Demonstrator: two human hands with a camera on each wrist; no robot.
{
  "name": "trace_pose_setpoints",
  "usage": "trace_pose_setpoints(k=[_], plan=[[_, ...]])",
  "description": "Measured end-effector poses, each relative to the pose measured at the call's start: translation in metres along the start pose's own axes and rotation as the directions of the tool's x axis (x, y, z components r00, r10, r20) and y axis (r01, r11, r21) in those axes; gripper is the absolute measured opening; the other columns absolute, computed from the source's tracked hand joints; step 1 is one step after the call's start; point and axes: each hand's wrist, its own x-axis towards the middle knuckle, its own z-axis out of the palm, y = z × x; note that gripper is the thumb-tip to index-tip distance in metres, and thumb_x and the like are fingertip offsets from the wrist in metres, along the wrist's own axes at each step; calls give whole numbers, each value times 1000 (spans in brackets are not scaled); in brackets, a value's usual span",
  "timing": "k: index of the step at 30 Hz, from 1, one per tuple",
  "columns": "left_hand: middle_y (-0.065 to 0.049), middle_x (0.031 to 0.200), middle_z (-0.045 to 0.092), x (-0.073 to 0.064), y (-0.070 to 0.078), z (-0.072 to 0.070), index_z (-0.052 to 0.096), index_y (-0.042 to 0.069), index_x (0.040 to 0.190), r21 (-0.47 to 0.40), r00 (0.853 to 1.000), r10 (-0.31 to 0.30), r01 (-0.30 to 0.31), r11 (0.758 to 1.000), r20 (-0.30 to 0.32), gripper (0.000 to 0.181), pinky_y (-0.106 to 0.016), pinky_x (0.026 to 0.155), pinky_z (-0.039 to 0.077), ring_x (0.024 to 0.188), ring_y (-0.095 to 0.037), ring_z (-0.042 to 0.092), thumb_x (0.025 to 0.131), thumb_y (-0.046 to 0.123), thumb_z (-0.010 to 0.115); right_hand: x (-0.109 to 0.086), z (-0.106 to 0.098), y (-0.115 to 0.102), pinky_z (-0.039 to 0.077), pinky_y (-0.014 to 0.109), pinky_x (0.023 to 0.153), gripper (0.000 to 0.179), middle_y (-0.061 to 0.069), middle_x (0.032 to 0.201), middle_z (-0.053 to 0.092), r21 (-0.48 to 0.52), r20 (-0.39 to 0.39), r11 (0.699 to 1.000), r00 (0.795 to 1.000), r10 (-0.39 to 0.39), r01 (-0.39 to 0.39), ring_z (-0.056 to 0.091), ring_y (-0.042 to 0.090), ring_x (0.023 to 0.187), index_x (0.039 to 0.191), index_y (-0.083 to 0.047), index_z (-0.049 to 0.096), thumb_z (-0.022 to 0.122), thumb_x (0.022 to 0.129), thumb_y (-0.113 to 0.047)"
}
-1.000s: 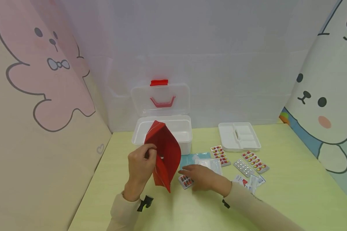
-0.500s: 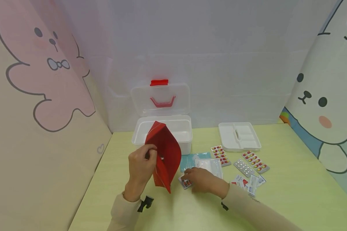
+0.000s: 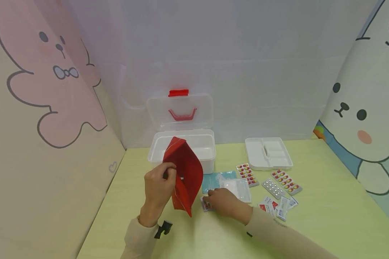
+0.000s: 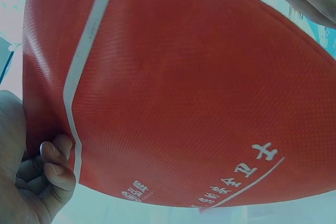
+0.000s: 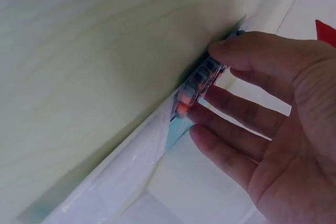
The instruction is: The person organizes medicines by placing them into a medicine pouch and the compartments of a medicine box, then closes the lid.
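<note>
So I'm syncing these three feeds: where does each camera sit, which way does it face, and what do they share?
Head: on the head, looking forward and down at the table and open box; both hands and sleeves show.
Left wrist: on the left wrist, close against the red pouch; left hand grips its edge.
Right wrist: on the right wrist, low over the table; right hand pinches a capsule blister.
Shared: head and left wrist both show the pouch; head and right wrist both show the blister.
</note>
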Motion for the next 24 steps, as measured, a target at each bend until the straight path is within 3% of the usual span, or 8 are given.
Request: trace_pose_setpoints(k=[4,9,17,24], plan=[[-4,61,62,-1,0,0,69,4,75,2,1000,-4,4,1000,-2,19,-18,47,37,50,-6,46,79,-6,54,2,-1,-6,44,24,54,20,0,81,63,-15,28,1000,999,23,-22,54,13,64,101,-23,67,74,84,-17],[-3,60,62,-1,1,-1,69,4,75,5,1000,-1,1,1000,-7,19,-18,47,37,50,-6,46,78,-7,54,2,2,-9,46,23,59,18,0,85,63,19,45,999,998,38,-39,54,13,68,102,-22,65,73,86,-17],[-4,61,63,-3,1,-3,69,4,75,10,1000,-5,5,1000,3,18,-18,47,38,50,-6,46,79,-5,54,1,9,-11,44,25,53,17,2,77,62,-36,-88,999,996,25,-28,56,15,62,101,-19,65,70,87,-11],[-4,61,63,-2,3,-5,69,4,75,11,1000,-4,4,1000,-11,18,-18,47,38,50,-6,46,79,-4,54,0,9,-9,44,26,49,20,2,74,63,-5,-106,998,993,59,-60,55,15,57,103,-19,64,69,87,-9]])
